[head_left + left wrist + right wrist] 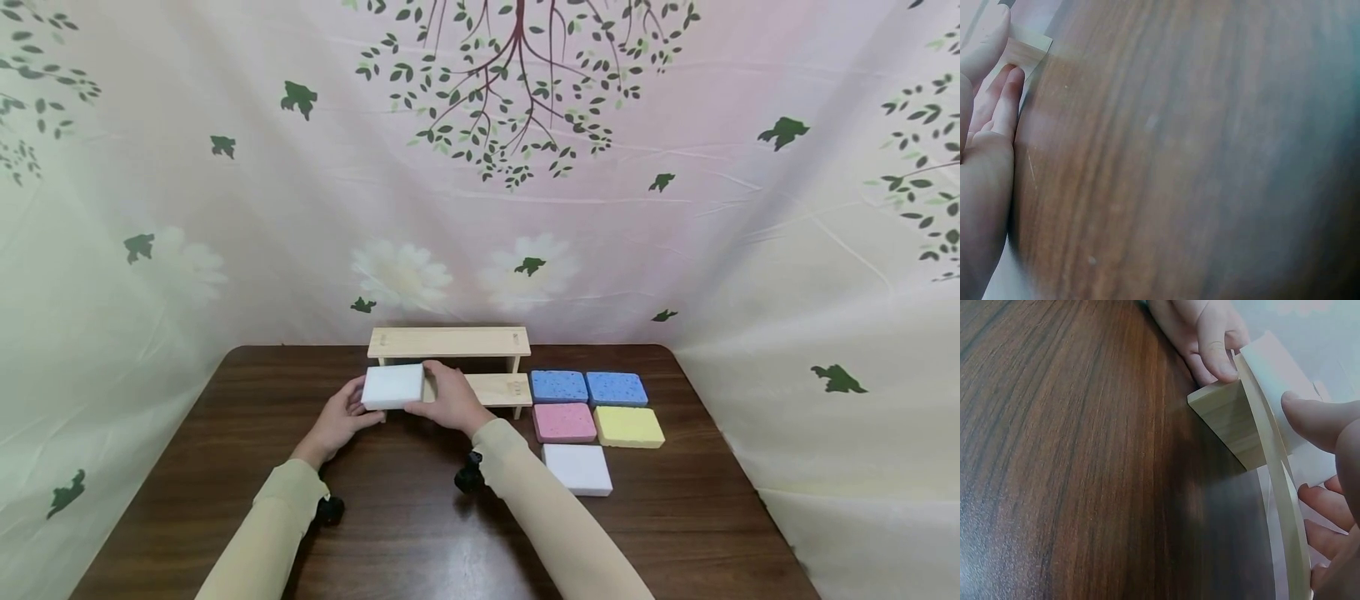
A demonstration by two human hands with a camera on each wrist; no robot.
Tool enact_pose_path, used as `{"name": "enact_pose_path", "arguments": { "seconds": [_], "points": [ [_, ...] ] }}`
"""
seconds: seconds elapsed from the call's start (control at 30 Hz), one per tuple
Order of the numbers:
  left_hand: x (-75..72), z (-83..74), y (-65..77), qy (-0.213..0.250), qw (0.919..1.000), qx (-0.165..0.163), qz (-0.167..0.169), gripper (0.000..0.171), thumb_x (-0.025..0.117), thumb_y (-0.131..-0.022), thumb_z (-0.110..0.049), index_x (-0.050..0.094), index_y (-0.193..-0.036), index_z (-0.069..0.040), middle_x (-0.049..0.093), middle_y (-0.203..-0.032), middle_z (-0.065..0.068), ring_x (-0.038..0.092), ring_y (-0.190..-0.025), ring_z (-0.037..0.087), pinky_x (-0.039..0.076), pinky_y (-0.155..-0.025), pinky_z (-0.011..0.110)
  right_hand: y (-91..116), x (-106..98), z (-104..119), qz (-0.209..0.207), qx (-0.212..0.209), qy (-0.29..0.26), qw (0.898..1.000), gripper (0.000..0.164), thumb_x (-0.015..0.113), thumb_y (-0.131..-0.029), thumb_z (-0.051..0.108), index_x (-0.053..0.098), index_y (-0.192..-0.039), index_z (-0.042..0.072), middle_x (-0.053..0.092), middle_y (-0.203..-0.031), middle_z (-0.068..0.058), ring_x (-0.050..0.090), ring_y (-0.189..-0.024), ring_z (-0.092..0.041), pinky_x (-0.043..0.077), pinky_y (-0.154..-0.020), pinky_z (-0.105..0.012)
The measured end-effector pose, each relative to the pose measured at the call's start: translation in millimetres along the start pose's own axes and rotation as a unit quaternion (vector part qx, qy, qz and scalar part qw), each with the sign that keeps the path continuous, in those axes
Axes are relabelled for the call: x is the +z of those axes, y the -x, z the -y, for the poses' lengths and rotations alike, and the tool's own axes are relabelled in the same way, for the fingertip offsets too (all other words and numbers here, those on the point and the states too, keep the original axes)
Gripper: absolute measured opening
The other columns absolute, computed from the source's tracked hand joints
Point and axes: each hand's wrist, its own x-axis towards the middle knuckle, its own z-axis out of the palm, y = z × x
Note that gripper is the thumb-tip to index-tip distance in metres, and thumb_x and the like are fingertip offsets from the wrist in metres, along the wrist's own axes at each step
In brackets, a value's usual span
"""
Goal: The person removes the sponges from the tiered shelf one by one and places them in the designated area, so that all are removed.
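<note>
A white sponge block [393, 387] is at the left end of the lower tier [498, 389] of a light wooden two-step rack. Whether it rests on the tier or hovers just above cannot be told. My right hand [452, 400] pinches its right end, and the thumb [1307, 415] presses on the white face in the right wrist view. My left hand [339, 422] is at the left end of the sponge and rack, fingers extended and thumb apart. In the right wrist view, the left thumb [1217, 356] lies by the rack's front edge [1272, 447].
Right of the rack lie two blue sponges [558, 387], a pink sponge [564, 422], a yellow sponge [628, 427] and another white sponge [577, 469]. The rack's upper tier [450, 342] stands behind, near the fabric backdrop [300, 208]. Everything is on a dark wooden table [420, 533].
</note>
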Motion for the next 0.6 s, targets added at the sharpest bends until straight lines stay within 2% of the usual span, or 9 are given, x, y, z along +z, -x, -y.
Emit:
{"name": "enact_pose_path", "arguments": {
  "seconds": [0.27,0.6],
  "points": [
    [0.4,-0.2,0.2,0.009,0.9999,0.011,0.001,0.088,0.084,-0.090,-0.005,0.033,-0.161,-0.002,0.048,-0.156,0.029,0.048,-0.144,0.041,0.047,-0.108,0.022,1.8,-2.1,-0.9,0.006,0.003,-0.014,1.000,0.087,0.086,-0.089,0.043,0.045,-0.157,0.010,0.059,-0.149,-0.008,0.058,-0.127,-0.024,0.049,-0.107,-0.041],
    [-0.3,-0.6,0.3,0.011,0.9999,0.006,0.007,0.089,0.084,-0.091,-0.008,0.031,-0.162,-0.003,0.045,-0.159,0.027,0.045,-0.146,0.040,0.045,-0.111,0.025,8.9,-11.5,0.1,0.000,-0.007,-0.037,0.999,0.084,0.087,-0.088,0.041,0.047,-0.154,0.008,0.060,-0.146,-0.009,0.060,-0.123,-0.023,0.052,-0.103,-0.040]
  ]
}}
